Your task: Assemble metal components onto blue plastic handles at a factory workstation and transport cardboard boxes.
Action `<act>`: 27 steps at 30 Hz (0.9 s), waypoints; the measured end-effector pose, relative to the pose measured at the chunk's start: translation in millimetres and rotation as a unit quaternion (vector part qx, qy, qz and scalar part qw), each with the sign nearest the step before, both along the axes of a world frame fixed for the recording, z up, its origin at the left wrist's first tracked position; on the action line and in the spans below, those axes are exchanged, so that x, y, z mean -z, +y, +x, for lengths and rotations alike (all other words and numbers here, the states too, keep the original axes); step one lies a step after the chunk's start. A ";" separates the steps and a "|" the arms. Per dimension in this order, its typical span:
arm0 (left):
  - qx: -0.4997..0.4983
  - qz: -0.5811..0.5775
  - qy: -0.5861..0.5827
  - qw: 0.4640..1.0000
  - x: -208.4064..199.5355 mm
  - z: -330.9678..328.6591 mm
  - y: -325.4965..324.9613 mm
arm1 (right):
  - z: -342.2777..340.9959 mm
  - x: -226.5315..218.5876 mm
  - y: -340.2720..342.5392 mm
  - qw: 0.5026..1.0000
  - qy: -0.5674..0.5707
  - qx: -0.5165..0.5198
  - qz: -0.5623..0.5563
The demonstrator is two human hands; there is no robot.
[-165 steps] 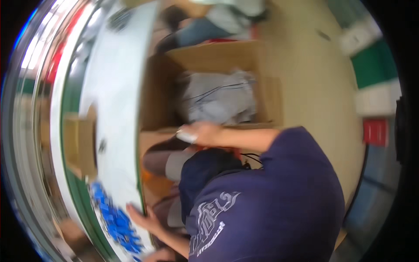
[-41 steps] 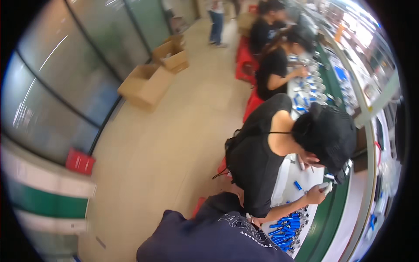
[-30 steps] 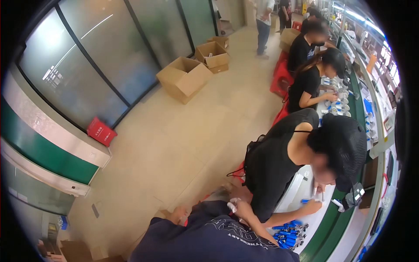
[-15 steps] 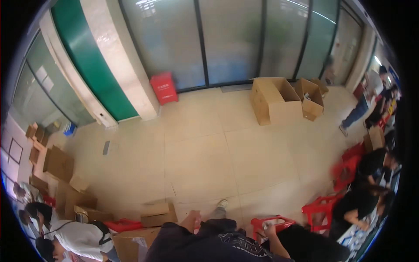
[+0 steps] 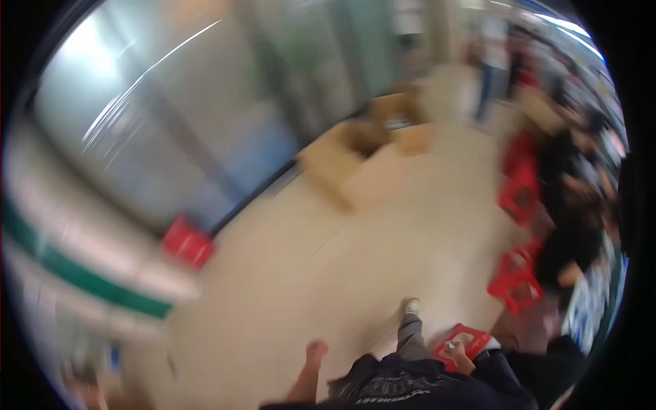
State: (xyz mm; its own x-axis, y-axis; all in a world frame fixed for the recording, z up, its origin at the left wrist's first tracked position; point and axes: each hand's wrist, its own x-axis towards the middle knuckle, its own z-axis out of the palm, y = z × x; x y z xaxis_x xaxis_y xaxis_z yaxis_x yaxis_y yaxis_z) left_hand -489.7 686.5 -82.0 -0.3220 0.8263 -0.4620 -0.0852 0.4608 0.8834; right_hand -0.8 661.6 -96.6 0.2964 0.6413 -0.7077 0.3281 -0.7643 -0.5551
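My left hand (image 5: 317, 350) hangs over the floor at the lower middle, its fingers curled into a fist, with nothing showing in it. Farther right, my right hand (image 5: 462, 359) is closed, and a small pale bit shows at its fingertips, too blurred to name. A red plastic stool (image 5: 481, 339) appears just beyond my right hand; whether the two touch I cannot tell. Between my arms show my dark shirt (image 5: 403, 383), one grey trouser leg (image 5: 410, 338) and a light shoe (image 5: 411, 305) on the floor.
Open cardboard boxes (image 5: 379, 174) stand by the glass wall (image 5: 205, 89). A red box (image 5: 188, 242) sits near the pillar at left. Along the right are more red stools (image 5: 516, 283) and people in dark clothes (image 5: 567, 239) seated at a cluttered table (image 5: 589, 307).
My view has swung to the right and blurred; the boxes and red box now lie farther left. My right hand has shifted right in the picture, and the people at the left have dropped out of sight.
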 end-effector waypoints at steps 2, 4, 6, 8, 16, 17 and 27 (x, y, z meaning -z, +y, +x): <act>-0.035 -0.129 -0.010 0.991 6.4 25.8 19.5 | 28.5 75.6 5.0 0.977 -0.062 -0.174 0.105; 0.012 -0.087 -0.156 0.984 48.2 17.3 50.0 | 31.5 102.5 40.4 0.913 -0.204 -0.347 0.071; 0.426 -0.049 0.451 0.782 43.1 30.5 84.3 | 36.5 104.9 60.1 0.956 -0.216 -0.184 -0.071; 0.410 -0.036 0.349 0.842 41.3 9.2 161.5 | 26.1 81.7 91.5 0.975 -0.199 -0.079 -0.050; 0.110 -0.088 0.025 0.990 -19.9 86.8 409.1 | 73.6 1.8 307.2 0.977 -0.137 -0.079 0.144; 0.172 -0.118 -0.079 0.975 -0.8 74.4 428.4 | 74.6 -11.5 337.7 0.976 -0.123 -0.053 0.173; 0.195 -0.222 -0.068 0.953 8.6 128.7 568.7 | 119.1 100.7 327.4 0.902 -0.234 -0.331 -0.146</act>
